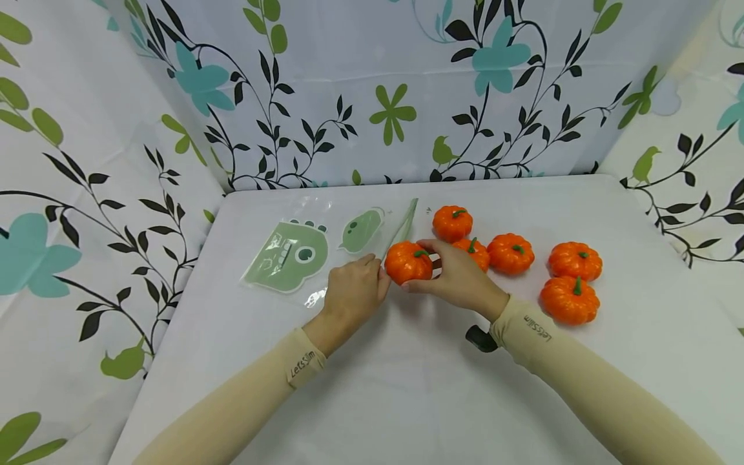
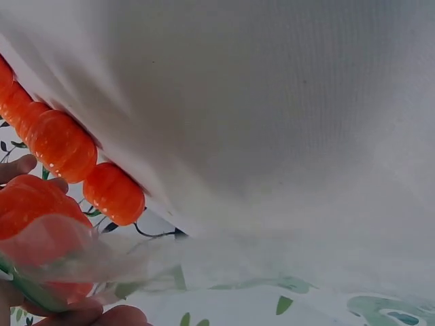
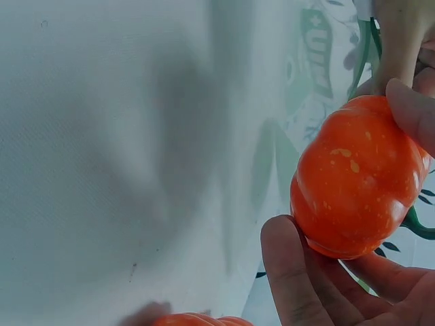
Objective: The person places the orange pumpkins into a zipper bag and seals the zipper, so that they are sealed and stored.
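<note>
The left hand (image 1: 354, 285) gripped the edge of a clear plastic bag (image 1: 289, 257) with green printed shapes; most of the bag lay to that hand's left and beyond it. The right hand (image 1: 467, 279) was clamped on an orange pumpkin (image 1: 403, 265), thumb on the near side and fingers on the far. The hands were near each other, the pumpkin between them at the bag's edge; whether any part of it was inside could not be told.

Five other pumpkins (image 1: 511, 254) lay beyond and to the right of the right hand, one partly hidden by it, two touching farther right. The work surface (image 1: 407, 387) was white, with soft shadows below the hands and small dark specks in the right wrist view. White cloth (image 1: 349, 45) printed with black leafy stems, teal flowers and green birds hung beyond the hands and to both sides. Beige sleeves (image 1: 587, 374), lettered at the cuffs, covered both forearms.
</note>
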Tool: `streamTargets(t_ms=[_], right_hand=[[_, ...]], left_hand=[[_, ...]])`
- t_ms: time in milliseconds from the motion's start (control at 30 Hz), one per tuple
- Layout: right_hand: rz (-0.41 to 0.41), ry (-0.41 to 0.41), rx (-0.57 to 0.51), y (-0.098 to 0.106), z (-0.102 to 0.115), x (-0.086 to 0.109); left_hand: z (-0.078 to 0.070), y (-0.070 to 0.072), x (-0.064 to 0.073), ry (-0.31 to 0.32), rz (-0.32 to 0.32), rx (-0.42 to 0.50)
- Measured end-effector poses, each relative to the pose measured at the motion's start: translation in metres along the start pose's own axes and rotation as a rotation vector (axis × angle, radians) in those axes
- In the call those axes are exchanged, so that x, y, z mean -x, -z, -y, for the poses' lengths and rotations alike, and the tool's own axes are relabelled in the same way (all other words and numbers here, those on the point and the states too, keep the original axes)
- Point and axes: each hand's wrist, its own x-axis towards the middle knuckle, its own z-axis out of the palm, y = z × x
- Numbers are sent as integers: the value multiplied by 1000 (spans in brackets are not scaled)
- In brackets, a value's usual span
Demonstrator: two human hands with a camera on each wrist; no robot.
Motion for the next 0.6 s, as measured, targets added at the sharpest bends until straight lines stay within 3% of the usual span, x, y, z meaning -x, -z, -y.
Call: streamTargets(t_ms=[600], right_hand=[[54, 16, 91, -20, -5, -16]], left_hand=[[-2, -2, 4, -25, -14, -42]])
